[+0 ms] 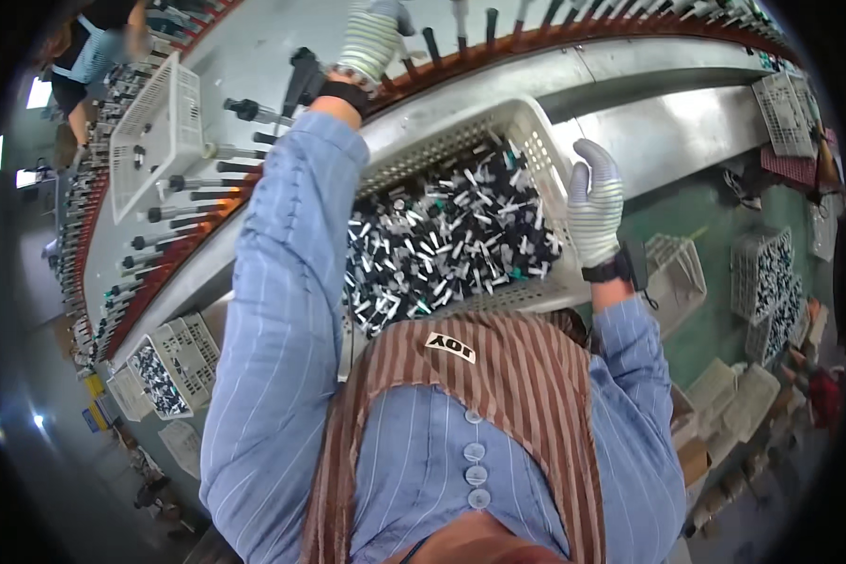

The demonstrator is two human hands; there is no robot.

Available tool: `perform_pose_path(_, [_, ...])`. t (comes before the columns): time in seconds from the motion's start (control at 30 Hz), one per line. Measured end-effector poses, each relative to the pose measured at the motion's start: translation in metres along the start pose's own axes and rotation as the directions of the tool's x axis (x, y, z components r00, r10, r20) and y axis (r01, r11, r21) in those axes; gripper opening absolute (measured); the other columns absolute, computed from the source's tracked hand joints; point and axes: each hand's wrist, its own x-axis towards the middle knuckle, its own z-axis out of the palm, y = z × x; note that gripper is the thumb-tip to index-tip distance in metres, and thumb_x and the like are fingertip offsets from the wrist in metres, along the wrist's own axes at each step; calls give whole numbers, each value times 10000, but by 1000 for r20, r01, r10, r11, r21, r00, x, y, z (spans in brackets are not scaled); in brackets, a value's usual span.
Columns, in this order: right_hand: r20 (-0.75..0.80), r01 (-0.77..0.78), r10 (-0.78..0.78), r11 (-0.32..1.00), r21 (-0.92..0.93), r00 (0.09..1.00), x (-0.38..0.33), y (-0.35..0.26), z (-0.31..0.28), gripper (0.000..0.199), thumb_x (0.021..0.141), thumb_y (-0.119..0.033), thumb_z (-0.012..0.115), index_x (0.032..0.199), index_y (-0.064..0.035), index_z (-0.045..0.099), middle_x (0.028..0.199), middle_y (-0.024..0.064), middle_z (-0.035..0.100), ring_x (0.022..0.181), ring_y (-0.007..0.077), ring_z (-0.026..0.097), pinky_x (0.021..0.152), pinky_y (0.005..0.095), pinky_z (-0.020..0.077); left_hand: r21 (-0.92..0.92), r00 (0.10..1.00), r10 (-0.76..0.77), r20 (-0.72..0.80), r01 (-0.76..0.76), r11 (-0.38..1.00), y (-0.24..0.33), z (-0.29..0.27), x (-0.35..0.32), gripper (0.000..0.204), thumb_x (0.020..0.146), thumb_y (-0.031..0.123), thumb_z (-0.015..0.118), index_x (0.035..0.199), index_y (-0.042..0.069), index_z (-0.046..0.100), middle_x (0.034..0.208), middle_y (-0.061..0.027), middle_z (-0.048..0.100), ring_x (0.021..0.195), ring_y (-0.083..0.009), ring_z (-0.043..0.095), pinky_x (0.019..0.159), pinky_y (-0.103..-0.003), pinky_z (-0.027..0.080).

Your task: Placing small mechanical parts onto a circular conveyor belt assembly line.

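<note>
My left hand point(370, 45), in a striped glove, reaches far forward over a curved red-brown rail point(432, 73) lined with upright black rod-like pieces point(430, 45). The upper picture edge cuts off part of its fingers, so their grip is hidden. My right hand point(595, 209), gloved alike, is beside the right rim of a white plastic basket point(536, 122). Its fingers are slightly bent, the thumb stands apart, and nothing shows in it. Heaped in the basket, in front of my body, are many small black-and-white parts point(451, 240), a few with green.
The rail bends round to the left with more black pieces point(197, 197). A white crate point(160, 132) stands inside the curve. A metal ledge point(667, 141) runs along the right. Crates of parts point(766, 282) are at the right, others point(174, 362) at lower left. Another person point(89, 52) stands far left.
</note>
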Motion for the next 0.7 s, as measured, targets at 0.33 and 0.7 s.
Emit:
perform_pose_path(0.33, [791, 448, 166, 748, -491, 589, -115, 88, 137, 249, 927, -151, 484, 890, -21, 693, 719, 104, 673, 666, 257, 671, 603, 415, 529, -552, 994, -102, -37, 65, 831, -25, -36, -47, 362, 1035, 284, 377, 1029, 27, 632, 588, -25, 546, 592, -142, 545, 625, -296, 447])
perform_pose_path(0.7, [875, -311, 236, 945, -105, 422, -33, 21, 109, 395, 934, -355, 584, 1111, -9, 653, 992, 211, 698, 909, 327, 674, 834, 410, 520, -366, 916, -341, -210, 249, 896, -74, -78, -73, 361, 948, 237, 445, 1086, -16, 662, 595, -72, 576, 571, -183, 601, 584, -309, 477])
